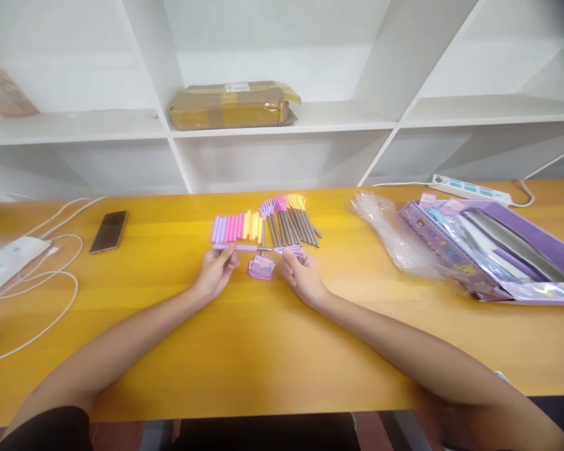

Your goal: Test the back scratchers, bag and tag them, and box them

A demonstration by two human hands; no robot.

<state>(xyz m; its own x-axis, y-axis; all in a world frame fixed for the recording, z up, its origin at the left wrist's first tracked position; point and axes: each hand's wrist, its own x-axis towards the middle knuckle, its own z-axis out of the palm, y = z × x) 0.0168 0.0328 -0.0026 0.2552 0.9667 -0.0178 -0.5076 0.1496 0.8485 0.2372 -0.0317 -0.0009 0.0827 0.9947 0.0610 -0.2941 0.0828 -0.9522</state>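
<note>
Both forearms reach in over the near edge of the yellow tabletop [263,351]. Left hand [216,272] pinches the purple-sleeved end of a thin telescopic fork [258,248], right hand [301,275] pinches its far-right fork head; each grip is closed on it, fork lying crosswise between them at tabletop centre. Small stack of purple cards [261,267] sits just beside and between the hands. Just beyond: row of pastel sleeves [235,227], then steel-shafted forks [294,225]. Phone [109,231] far left, purple box [498,250] right, brown parcel [232,105] on the shelf behind.
</note>
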